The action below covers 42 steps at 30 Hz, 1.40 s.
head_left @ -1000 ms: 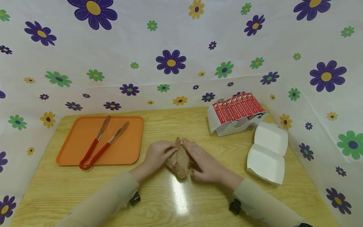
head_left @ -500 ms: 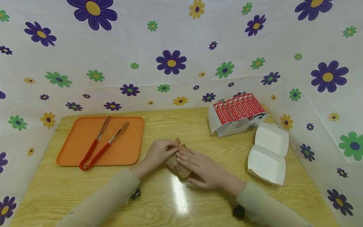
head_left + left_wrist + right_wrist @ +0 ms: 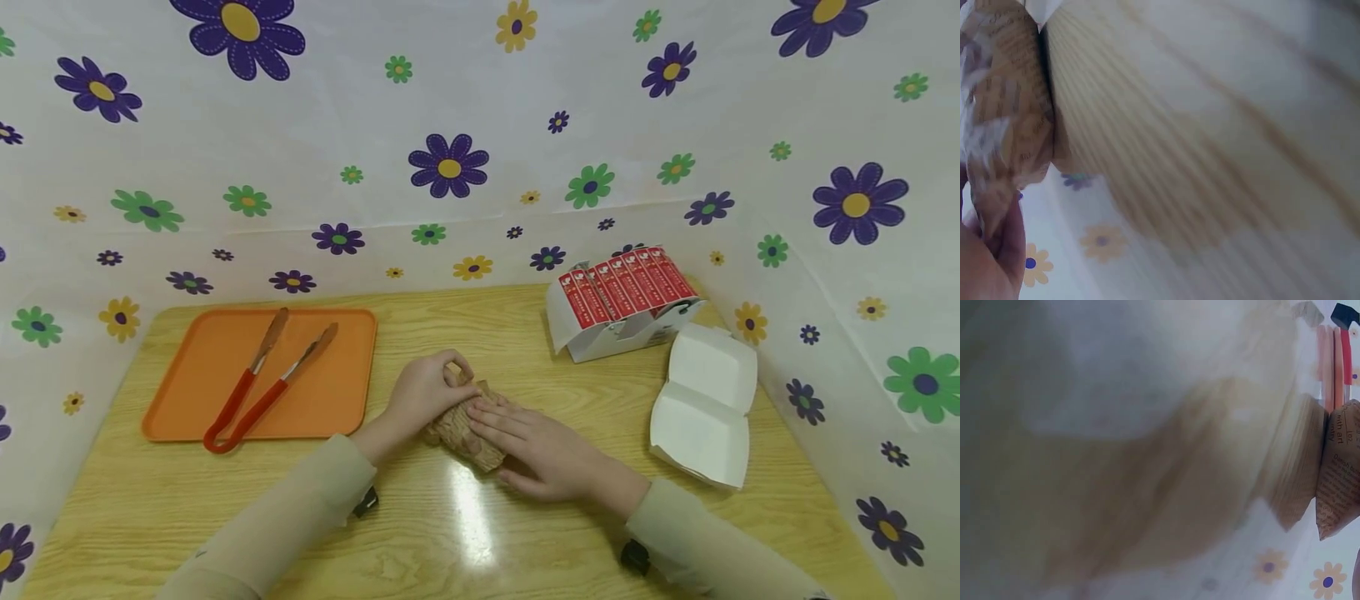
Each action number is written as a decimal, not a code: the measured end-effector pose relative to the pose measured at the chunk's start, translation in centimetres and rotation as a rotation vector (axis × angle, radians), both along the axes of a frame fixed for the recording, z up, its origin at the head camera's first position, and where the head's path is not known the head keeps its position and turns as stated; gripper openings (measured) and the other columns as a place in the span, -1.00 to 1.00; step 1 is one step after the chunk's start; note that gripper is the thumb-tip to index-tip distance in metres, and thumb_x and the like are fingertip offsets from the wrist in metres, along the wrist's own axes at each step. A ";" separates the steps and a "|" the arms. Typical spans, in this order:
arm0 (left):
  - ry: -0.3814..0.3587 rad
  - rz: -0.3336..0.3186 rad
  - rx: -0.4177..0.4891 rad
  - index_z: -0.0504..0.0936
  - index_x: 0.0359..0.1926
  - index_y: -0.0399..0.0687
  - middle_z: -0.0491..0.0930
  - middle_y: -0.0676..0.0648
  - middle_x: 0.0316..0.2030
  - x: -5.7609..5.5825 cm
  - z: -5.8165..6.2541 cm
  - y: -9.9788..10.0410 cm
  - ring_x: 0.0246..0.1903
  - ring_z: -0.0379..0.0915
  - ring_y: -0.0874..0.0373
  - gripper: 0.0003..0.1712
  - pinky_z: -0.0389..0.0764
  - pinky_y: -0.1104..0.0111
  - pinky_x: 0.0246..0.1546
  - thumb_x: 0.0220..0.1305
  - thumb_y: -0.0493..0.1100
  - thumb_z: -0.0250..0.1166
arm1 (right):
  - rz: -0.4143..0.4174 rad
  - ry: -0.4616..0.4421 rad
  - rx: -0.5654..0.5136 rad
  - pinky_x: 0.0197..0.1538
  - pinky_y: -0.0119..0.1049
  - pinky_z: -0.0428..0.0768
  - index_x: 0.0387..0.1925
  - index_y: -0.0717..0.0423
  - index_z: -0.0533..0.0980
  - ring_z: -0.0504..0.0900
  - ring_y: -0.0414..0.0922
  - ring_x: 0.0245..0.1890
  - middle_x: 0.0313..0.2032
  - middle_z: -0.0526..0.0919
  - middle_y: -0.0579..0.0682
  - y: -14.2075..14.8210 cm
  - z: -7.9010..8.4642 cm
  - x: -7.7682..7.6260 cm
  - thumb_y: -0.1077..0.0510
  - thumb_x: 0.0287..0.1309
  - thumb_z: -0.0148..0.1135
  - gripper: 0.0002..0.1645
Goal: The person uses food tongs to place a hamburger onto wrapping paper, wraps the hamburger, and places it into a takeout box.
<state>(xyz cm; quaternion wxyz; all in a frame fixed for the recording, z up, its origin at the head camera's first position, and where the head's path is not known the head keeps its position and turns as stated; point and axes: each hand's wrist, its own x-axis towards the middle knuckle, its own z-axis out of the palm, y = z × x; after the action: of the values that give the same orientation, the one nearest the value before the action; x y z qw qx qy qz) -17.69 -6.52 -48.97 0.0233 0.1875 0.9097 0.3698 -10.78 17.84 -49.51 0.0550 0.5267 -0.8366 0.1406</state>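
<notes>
A bundle of brown wrapping paper [image 3: 459,433] printed like newsprint lies on the table between both hands in the head view. My left hand [image 3: 426,392] is at its far left end, with thumb and forefinger bent. In the left wrist view, fingers of the left hand [image 3: 991,269] pinch a pointed end of the paper [image 3: 1013,106]. Across the bundle's right side lies my right hand [image 3: 551,454], its fingers straight and together. Creased paper [image 3: 1340,465] shows at the right of the right wrist view. What the paper encloses is hidden.
An orange tray [image 3: 183,392] at left carries red-handled metal tongs [image 3: 243,408], which overhang its front edge. At back right stands a white box [image 3: 600,340] with a row of red packets [image 3: 626,283]. Beside it sits an open white clamshell container [image 3: 701,433]. Flower-printed sheeting [image 3: 300,150] surrounds the table.
The right hand has moved left from the bundle's right edge to lie over the paper. The left hand has risen slightly, and its forefinger now arches above the paper.
</notes>
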 end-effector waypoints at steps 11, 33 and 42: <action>0.773 -0.197 -0.169 0.77 -0.14 -0.14 0.80 -0.05 -0.22 3.0 0.3 -2.4 -0.20 0.75 0.07 -0.65 0.80 0.24 -0.04 0.19 -0.02 0.58 | -0.021 -0.079 -0.014 0.65 0.00 0.27 0.59 0.26 0.26 0.29 0.08 0.62 0.62 0.28 0.15 -0.1 0.2 0.2 0.01 0.36 0.36 -0.09; 0.806 -0.457 -0.521 0.70 0.16 -0.27 0.68 -0.16 0.09 7.3 0.4 -2.6 0.12 0.62 0.00 -0.27 0.69 0.20 0.24 0.36 0.30 0.34 | -0.263 -0.229 -0.131 0.62 0.12 0.33 0.55 0.21 0.35 0.36 0.12 0.58 0.56 0.38 0.13 -1.6 1.2 -1.3 0.15 0.56 0.08 -0.38; 0.605 -0.457 -0.538 0.45 0.44 -0.36 0.32 -0.38 0.54 7.7 -0.2 -2.5 0.56 0.28 -0.21 -0.07 0.44 0.05 0.53 0.44 0.34 0.25 | -0.305 -0.322 -0.103 0.65 0.13 0.26 0.59 0.23 0.27 0.30 0.11 0.61 0.60 0.30 0.13 -1.7 0.6 -1.7 0.13 0.61 0.02 -0.36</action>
<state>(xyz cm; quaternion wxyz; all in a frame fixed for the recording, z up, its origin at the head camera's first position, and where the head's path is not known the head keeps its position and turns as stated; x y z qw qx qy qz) -9.99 -9.01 -49.20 -0.1147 0.4698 0.8746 0.0348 -12.51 16.15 -48.88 -0.0318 0.3613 -0.8962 0.2555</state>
